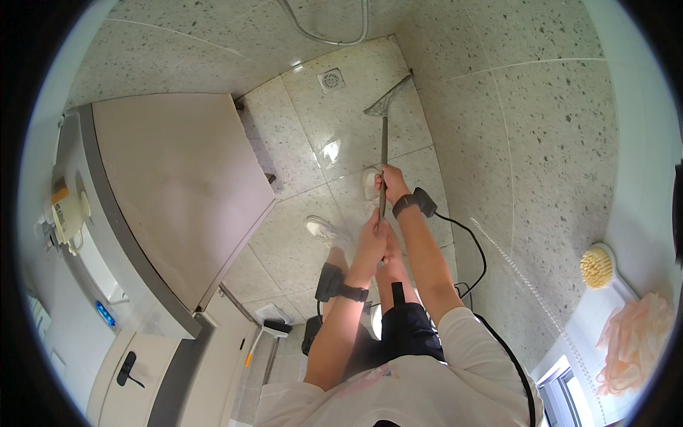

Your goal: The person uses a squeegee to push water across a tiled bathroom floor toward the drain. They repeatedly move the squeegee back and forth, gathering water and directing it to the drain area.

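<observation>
Both my hands grip the pole of a floor squeegee [384, 141]. My right hand [392, 183] is closed round the middle of the pole. Nearer my body, my left hand [373, 235] is closed round its lower part. The wide grey squeegee head [386, 101] lies slantwise on the speckled tile floor [299, 133], its far end at the foot of the right wall. A square floor drain [331, 81] lies to the left of the head. Each wrist wears a black strap with a small box.
A cabinet [187, 176] stands at the left. A metal shower hose [341, 41] hangs at the far wall. White shoes [320, 228] are below me, a black cable [483, 256] runs by my right arm. A brush [598, 267] and a bath pouf [635, 341] are at the right.
</observation>
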`<state>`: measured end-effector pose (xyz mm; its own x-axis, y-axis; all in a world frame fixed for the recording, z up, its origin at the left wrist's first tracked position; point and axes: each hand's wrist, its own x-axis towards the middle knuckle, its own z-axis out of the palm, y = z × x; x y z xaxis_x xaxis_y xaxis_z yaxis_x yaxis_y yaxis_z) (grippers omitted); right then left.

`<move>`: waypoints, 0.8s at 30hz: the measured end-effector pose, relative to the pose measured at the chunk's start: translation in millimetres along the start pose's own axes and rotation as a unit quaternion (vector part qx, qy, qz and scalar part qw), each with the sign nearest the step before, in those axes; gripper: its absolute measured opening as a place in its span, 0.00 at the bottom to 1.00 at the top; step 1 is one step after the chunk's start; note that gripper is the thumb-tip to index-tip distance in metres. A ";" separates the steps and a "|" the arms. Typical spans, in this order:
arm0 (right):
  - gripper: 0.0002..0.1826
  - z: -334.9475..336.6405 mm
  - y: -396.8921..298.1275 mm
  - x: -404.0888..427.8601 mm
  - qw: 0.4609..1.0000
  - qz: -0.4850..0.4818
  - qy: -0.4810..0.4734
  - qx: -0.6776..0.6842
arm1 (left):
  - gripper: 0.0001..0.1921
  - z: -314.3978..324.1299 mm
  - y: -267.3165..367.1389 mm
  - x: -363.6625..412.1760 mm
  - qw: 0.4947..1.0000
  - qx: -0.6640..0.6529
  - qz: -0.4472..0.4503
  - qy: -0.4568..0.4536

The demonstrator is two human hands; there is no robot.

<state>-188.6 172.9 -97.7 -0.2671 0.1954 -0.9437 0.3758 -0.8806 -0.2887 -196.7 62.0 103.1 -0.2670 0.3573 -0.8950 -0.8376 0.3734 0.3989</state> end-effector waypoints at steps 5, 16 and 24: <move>0.11 12.4 -9.4 -1.8 0.999 -0.025 0.006 0.037 | 0.20 -0.4 25.4 -0.4 0.997 -0.034 -0.061 0.015; 0.08 12.2 -21.1 -29.1 0.993 -0.093 0.063 -0.036 | 0.09 -11.1 18.7 0.3 0.948 -0.281 -0.141 -0.054; 0.05 7.2 -35.6 -34.9 0.980 -0.139 0.126 -0.064 | 0.06 -31.4 8.9 8.8 0.879 -0.389 -0.197 -0.194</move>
<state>-199.0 194.3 -53.3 -0.1523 0.5345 -0.8314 0.4329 -0.7201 -0.5422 -221.5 41.6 92.5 0.1725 0.6523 -0.7381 -0.9414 -0.1114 -0.3184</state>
